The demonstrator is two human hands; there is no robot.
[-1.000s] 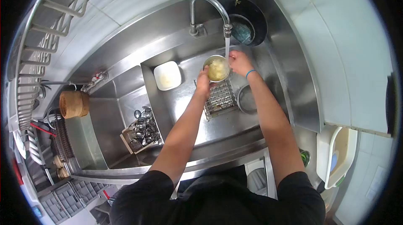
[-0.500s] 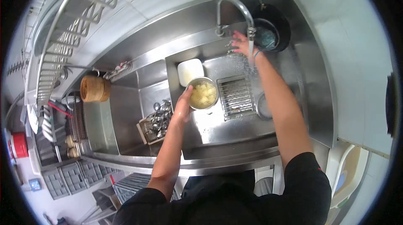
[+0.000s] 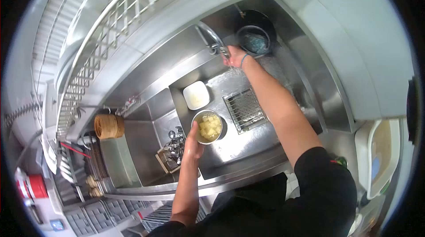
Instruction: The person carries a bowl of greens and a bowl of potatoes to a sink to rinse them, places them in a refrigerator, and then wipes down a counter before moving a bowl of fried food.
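Left hand [image 3: 193, 145] grips the round silvery metal bowl [image 3: 201, 115] from its left side; pale yellow chunks [image 3: 210, 127] sit inside. Bowl is over the stainless-steel sink [image 3: 219, 84], near the white square dish [image 3: 195, 95]. Right hand [image 3: 233, 57] is at the curved chrome tap [image 3: 210, 32], beside spray; cannot tell whether its fingers are closed. Risk: one-sided hold, if slippery, could let the bowl tip, spilling chunks. Scattered water could also reach the dish.

Bamboo steamer [image 3: 109, 126] sits L, wht. tub [image 3: 364, 161] far R.
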